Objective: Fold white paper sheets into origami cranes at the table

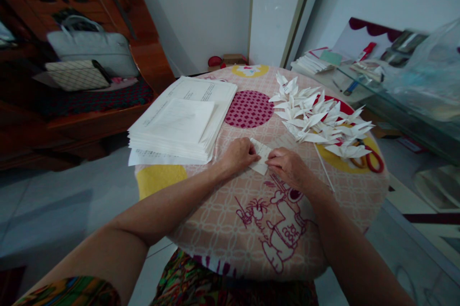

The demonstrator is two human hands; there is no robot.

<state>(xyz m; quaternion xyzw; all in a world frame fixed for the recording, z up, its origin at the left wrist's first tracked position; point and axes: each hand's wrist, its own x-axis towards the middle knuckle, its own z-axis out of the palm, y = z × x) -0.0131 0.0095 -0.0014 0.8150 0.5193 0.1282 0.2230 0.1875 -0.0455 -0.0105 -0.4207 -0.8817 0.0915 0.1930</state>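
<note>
Between my hands is a small folded piece of printed paper point(259, 153), near the middle of the round table. My left hand point(240, 153) pinches its left side, fingers curled in. On its right edge my right hand point(287, 166) is closed, thumb and fingers gripping the paper. To the right of my hands lies a pile of white folded paper cranes point(316, 116). A tall stack of printed sheets point(215, 133) stands to the left, with smaller square sheets point(187, 116) on top.
A patterned cloth point(223, 229) covers the table. Red-handled scissors point(374, 159) lie partly under the cranes, and a thin white stick point(324, 169) is beside my right forearm. A glass-topped side table point(398, 104) with a plastic bag point(427, 76) stands at right; a wooden bench point(143, 56) at left.
</note>
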